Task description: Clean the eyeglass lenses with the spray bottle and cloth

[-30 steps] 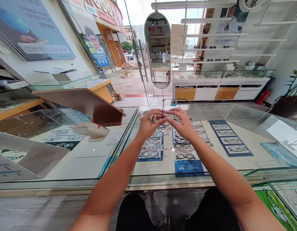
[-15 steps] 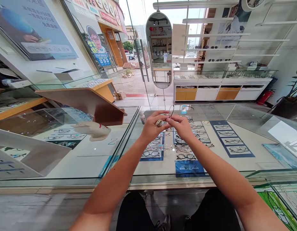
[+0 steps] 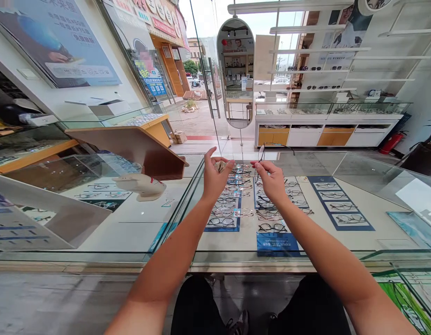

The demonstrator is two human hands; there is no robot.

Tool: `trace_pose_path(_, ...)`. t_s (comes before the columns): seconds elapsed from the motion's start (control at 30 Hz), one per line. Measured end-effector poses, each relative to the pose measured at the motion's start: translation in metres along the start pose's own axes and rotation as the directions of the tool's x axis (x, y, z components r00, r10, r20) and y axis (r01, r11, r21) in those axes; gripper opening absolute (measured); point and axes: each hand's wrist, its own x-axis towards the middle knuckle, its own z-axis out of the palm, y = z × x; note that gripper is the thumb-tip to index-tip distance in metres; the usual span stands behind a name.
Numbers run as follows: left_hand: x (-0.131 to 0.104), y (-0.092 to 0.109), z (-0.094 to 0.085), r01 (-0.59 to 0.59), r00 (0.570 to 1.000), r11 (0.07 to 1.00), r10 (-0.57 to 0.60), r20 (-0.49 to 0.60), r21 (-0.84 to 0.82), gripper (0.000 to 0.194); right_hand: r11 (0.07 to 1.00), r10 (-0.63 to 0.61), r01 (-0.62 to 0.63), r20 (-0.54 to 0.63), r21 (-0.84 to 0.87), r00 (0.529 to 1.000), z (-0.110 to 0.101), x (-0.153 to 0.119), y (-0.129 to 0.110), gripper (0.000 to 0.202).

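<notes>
My right hand (image 3: 272, 180) is closed on a pair of thin dark-framed glasses (image 3: 261, 153), raised above the glass counter. One lens stands upright over the fingertips, and a temple arm reaches out to the right. To the left, apart from the glasses, is my left hand (image 3: 215, 179). Its thumb and index finger are spread, while a small crumpled pale patterned piece, looking like cloth (image 3: 220, 166), is tucked in its curled fingers. Under both hands, rows of glasses (image 3: 220, 222) lie on blue and white display cards inside the counter.
The glass counter (image 3: 232, 267) runs across in front of me. On its left stand a brown angled stand (image 3: 162, 160), a beige sculpted form (image 3: 142, 186) and a white panel (image 3: 79, 223). More glasses lie on a blue strip (image 3: 341, 204) at right. An oval mirror (image 3: 235, 74) hangs beyond.
My hands have moved apart. The left has let go of the glasses and shifted left, its index finger lifting; the right has carried the glasses slightly right and turned them. The view has shifted a little.
</notes>
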Motion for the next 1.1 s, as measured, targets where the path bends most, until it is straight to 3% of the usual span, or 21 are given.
trace_pose_path(0.07,0.011,-0.014,-0.005,0.165,0.978,0.983,-0.174,-0.114,-0.08,0.098,1.0,-0.002,0.002,-0.026,-0.014,1.0,-0.004,0.003,-0.001,0.04)
trace_pose_path(0.13,0.022,-0.027,-0.01,0.327,0.925,0.937,-0.344,-0.16,-0.124,0.107,1.0,-0.002,0.001,-0.039,-0.022,0.999,-0.007,0.005,0.0,0.041)
trace_pose_path(0.3,0.036,-0.041,-0.021,0.55,0.809,0.815,-0.574,-0.125,-0.181,0.116,0.999,0.0,-0.002,-0.055,-0.047,0.998,-0.01,0.007,0.004,0.043)
trace_pose_path(0.4,0.038,-0.044,-0.025,0.618,0.763,0.759,-0.642,-0.079,-0.204,0.098,0.999,0.004,-0.007,-0.059,-0.05,0.998,-0.009,0.007,0.004,0.044)
trace_pose_path(0.57,0.04,-0.051,-0.027,0.665,0.733,0.724,-0.68,-0.029,-0.184,0.058,0.999,0.007,-0.01,-0.067,-0.048,0.998,-0.009,0.007,0.004,0.044)
trace_pose_path(0.77,0.039,-0.058,-0.026,0.655,0.744,0.743,-0.666,-0.053,-0.135,0.044,0.999,-0.001,-0.002,-0.074,-0.045,0.997,-0.011,0.009,0.004,0.044)
trace_pose_path(1.1,0.043,-0.044,-0.029,0.399,0.884,0.912,-0.409,-0.225,-0.093,0.041,1.0,0.029,-0.029,-0.061,0.008,0.998,-0.014,0.01,0.002,0.042)
